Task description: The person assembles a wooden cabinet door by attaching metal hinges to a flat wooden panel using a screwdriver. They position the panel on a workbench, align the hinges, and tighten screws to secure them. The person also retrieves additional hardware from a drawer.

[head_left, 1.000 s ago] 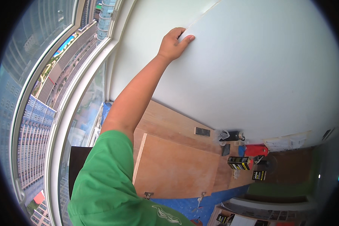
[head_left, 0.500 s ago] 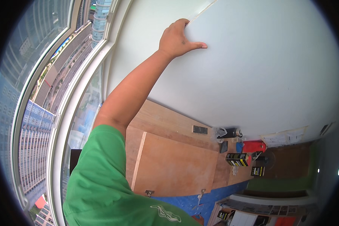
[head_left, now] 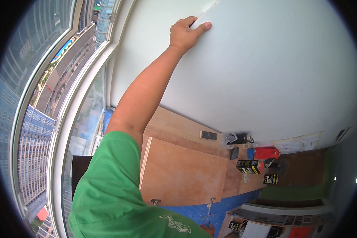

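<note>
**Resting a left hand [head_left: 182,35] against a pale wall [head_left: 261,75]**

The left arm is stretching upward from a green sleeve [head_left: 113,170], and the hand is lying against the upper part of the wall, where a thin line [head_left: 211,8] is running up and to the right from the fingers. The thumb is pointing right, standing apart from the forefinger, with a pale patch showing between them. The other fingers are curling out of sight, so I cannot tell whether the hand is pinching an edge or only pressing the surface. The right hand [head_left: 208,229] is barely showing at the lower edge, beside the shirt; I cannot tell its grip.

Below the wall, a wooden board [head_left: 186,170] is lying on a wooden surface [head_left: 178,119], with two metal fittings [head_left: 156,202] sitting at its near edge. A dark block [head_left: 208,135] is resting farther back. To its right, a clear plastic bag [head_left: 229,138] is lying just beside a black bottle [head_left: 242,138], and a red item [head_left: 266,152] is sitting near a black-and-yellow box [head_left: 249,167]. A blue sheet [head_left: 240,197] is spreading out below. On the left, a white window frame [head_left: 69,105] is curving past buildings outside.
</note>
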Demonstrator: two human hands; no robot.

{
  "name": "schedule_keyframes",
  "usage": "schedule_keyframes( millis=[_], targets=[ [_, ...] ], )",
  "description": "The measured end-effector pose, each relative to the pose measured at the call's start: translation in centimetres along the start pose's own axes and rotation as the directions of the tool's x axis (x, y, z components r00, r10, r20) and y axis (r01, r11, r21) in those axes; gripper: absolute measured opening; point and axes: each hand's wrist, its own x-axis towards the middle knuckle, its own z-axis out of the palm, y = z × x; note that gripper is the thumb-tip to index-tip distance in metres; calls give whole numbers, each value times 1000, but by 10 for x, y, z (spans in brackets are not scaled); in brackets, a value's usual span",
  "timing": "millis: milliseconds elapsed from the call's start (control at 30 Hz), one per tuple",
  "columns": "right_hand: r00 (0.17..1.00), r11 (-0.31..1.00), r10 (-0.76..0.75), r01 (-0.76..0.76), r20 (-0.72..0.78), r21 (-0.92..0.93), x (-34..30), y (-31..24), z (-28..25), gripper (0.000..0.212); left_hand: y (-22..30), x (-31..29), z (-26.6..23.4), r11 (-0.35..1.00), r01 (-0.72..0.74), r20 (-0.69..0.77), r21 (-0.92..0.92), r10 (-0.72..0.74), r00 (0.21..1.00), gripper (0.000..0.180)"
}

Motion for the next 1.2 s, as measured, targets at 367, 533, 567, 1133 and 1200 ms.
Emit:
schedule_keyframes(
  millis=[367,533,567,1133,1200],
  targets=[
    [999,999,-30,30,11,29,8,10,23,19,29,-7,-24,966,12,-84,-257,-34,996,73],
    [998,998,-54,54,18,45,12,10,30,19,105,-131,-32,766,11,536,-643,440,720,124],
    [998,997,-61,60,21,41,13,10,31,19,124,-155,-33,715,133,654,-687,527,542,128],
    [995,996,-89,87,46,30,8,23,38,20,255,-273,-5,179,597,409,-782,871,274,127],
    [995,996,-86,85,44,31,6,24,39,20,255,-274,-6,207,509,389,-836,876,284,127]
  ],
)
